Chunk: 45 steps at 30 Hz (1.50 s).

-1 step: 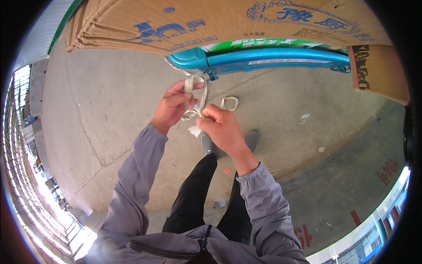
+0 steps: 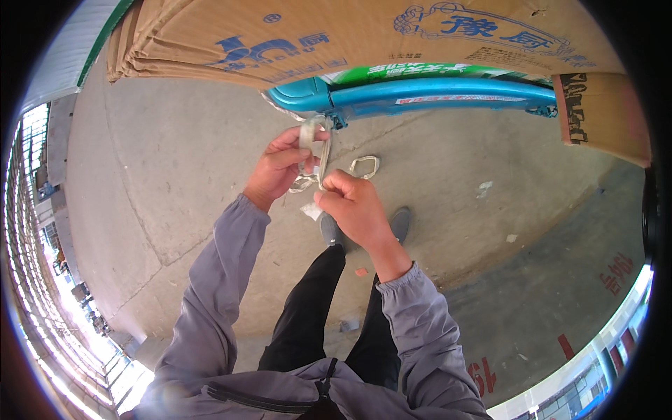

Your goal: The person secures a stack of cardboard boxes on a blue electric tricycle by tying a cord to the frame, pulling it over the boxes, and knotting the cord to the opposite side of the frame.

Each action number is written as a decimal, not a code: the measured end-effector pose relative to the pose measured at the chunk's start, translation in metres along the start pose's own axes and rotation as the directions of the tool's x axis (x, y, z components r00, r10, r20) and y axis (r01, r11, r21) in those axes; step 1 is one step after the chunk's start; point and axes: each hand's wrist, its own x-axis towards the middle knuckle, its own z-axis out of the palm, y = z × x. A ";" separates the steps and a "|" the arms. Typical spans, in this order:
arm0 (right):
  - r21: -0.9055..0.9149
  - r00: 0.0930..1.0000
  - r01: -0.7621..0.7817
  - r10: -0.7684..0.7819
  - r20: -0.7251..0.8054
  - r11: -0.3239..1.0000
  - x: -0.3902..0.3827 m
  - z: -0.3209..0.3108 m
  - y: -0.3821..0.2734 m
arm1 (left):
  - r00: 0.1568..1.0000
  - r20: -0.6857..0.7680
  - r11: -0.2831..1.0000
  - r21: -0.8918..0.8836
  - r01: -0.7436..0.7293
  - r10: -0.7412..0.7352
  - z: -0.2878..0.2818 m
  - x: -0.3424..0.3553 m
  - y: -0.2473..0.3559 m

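Head view (only view). Both hands are in front of the body, over bare concrete floor (image 2: 175, 154), with the grey shoes (image 2: 332, 232) just below.

Left hand (image 2: 274, 171): grasping; thumb and fingers pinch a flat, folded stretch of pale strap (image 2: 325, 155). Right hand (image 2: 355, 204): fingers curled tight, thumb against forefinger, closed on the strap's lower part; exact grip partly hidden by its own knuckles.

Position of strap: between the two hands, upper part beside the left fingertips, lower part running into the right fist. Long axis of this stretch lies nearly up-down in the view, i.e. away from the body. Key relation: left hand is to the left and farther out, nearer the upper end; right hand is lower, closer to the body. Upper end lies next to the dark fitting (image 2: 339, 121) under the blue bar (image 2: 441, 93); whether tied there, cannot tell.

Surroundings: loose pale loop (image 2: 377, 166) right of the strap, above the right hand; its support is unclear. White scrap (image 2: 311, 211) left of the right fist. Printed cardboard (image 2: 364, 42) overhangs the bar; smaller carton (image 2: 612, 115) at right.
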 end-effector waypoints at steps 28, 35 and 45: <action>0.135 0.976 -0.034 0.062 -0.210 0.990 0.116 -0.002 0.076 | 0.845 -0.417 0.886 -0.444 0.132 -0.335 -0.022 0.024 -0.053; -0.064 0.984 -0.012 0.000 -0.181 0.998 0.118 0.001 0.084 | 0.853 -0.391 0.878 -0.456 0.146 -0.345 -0.035 0.023 -0.052; 0.125 0.963 -0.162 0.185 -0.197 0.979 0.115 0.003 0.072 | 0.846 -0.416 0.939 -0.225 0.260 -0.334 -0.023 0.029 -0.043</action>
